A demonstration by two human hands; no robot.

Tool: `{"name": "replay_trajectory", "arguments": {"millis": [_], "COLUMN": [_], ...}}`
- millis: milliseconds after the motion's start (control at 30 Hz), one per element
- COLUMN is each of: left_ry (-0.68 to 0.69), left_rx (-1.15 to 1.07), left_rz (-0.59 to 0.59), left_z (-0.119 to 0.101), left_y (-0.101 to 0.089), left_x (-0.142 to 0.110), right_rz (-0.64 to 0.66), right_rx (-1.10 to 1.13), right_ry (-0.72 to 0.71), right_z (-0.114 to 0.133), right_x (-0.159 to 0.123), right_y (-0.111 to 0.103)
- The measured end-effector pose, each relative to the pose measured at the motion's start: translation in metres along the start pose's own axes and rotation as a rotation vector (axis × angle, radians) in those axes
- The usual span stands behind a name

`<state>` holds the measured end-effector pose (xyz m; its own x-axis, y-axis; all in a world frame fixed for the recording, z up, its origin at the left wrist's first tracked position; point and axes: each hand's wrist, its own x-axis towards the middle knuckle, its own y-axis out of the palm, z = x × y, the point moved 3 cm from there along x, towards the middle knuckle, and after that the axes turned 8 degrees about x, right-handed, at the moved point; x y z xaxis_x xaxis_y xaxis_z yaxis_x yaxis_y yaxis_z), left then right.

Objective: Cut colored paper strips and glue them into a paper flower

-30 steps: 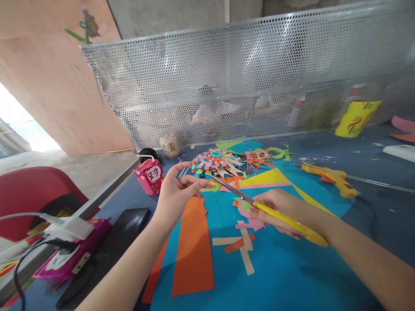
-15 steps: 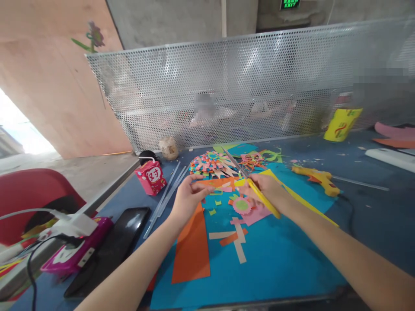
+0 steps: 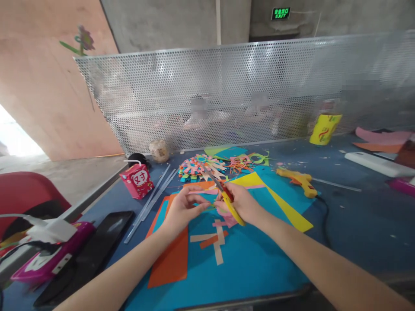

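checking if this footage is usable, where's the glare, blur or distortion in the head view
Head view: glare streaks the mesh panel, daylight washes out the opening at left; also head view: pixelated patches mask areas beyond the panel, forearms look stretched toward the corners, scissors in the right hand read clearly enough.

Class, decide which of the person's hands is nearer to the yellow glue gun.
Right: the right hand is left of the glue gun; the left hand is farther left.
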<state>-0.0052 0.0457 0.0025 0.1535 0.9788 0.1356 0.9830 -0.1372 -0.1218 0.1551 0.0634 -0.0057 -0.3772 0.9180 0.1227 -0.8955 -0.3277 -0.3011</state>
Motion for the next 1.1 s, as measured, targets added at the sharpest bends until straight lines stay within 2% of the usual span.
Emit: {"name": "replay_trajectory", "arguments": {"millis": [200, 600, 767, 933, 1100], "left_ry": [-0.001, -0.077, -0.057, -0.017, 0.025], "left_rx": [-0.039, -0.105, -0.084, 0.048, 0.344], "left_rz": [-0.011, -0.009, 0.008, 0.07, 0.219], "left_z": [0.0, 0.001, 0.006, 0.006, -0.012], "left_y": [-0.001, -0.004, 0.002, 0.0, -0.03], "left_x": [-0.001, 0.002, 0.001, 0.003, 0.011], "right_rz": [0.056, 0.043, 0.051, 0.038, 0.009], "right_rx": [0.055, 0.118, 0.145, 0.156, 0.177], "right_ry": [-0.039, -0.044, -0.055, -0.042, -0.012], "right_z": [0.006, -0.001, 0.002, 0.002, -0.003], "right_x": [-0.001, 0.001, 0.003, 0.002, 0.004], "right_y": [0.001, 0.004, 0.006, 0.007, 0.004]}}
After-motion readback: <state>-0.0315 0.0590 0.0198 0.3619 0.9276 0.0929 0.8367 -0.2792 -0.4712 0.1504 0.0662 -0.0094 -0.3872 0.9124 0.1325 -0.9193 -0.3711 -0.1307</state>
